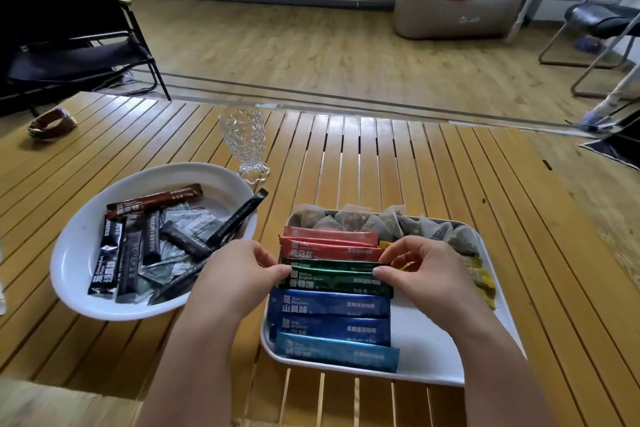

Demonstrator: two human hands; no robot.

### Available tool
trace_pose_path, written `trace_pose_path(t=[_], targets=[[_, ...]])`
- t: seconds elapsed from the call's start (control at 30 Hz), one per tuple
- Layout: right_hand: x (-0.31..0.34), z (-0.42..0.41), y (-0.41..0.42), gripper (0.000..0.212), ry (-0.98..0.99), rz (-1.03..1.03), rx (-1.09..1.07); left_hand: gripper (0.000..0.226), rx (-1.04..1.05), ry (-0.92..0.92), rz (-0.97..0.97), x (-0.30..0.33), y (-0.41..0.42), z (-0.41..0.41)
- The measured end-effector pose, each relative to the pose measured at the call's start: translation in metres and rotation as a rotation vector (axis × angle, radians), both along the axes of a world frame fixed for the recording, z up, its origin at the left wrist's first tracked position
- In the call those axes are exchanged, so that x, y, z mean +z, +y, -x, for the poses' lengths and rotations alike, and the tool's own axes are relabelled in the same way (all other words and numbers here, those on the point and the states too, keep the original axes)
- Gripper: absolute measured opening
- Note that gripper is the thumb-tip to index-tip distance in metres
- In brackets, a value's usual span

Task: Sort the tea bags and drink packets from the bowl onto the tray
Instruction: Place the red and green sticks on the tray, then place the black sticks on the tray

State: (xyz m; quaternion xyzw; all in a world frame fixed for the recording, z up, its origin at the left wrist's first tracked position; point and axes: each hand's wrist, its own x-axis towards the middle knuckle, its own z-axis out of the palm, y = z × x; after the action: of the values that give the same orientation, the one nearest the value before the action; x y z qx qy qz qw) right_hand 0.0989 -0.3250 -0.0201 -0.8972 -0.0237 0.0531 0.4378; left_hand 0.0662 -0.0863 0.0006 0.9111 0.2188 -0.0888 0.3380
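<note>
A white tray (pixel 429 350) lies on the slatted table with drink packets in rows: red packets (pixel 329 246) at the back, green packets (pixel 337 279) in the middle, blue packets (pixel 332 315) in front. Pyramid tea bags (pixel 388 222) line its far edge and yellow packets (pixel 483 279) its right side. My left hand (pixel 239 274) pinches the left end of the green packets, and my right hand (pixel 419 270) pinches their right end. To the left stands the white bowl (pixel 74 246) with several black and brown stick packets (pixel 152 236) and grey sachets.
A cut-glass tumbler (pixel 244 142) stands behind the bowl. A brown roll of strap (pixel 52 123) lies at the table's far left. Beyond the table are a black chair (pixel 69 55), a beige armchair (pixel 460 7) and a second chair (pixel 602 24).
</note>
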Motion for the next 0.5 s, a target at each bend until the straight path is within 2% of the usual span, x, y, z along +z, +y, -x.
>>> trace_pose_path(t=[0.17, 0.5], targets=[[-0.0005, -0.0004, -0.0019, 0.016, 0.051, -0.013, -0.011, 0.015, -0.003, 0.052, 0.057, 0.0014, 0.0037, 0.0003], [-0.0043, -0.0015, 0.0003, 0.011, 0.086, -0.082, -0.049, 0.013, 0.023, 0.02, 0.149, -0.0059, 0.0102, 0.0003]])
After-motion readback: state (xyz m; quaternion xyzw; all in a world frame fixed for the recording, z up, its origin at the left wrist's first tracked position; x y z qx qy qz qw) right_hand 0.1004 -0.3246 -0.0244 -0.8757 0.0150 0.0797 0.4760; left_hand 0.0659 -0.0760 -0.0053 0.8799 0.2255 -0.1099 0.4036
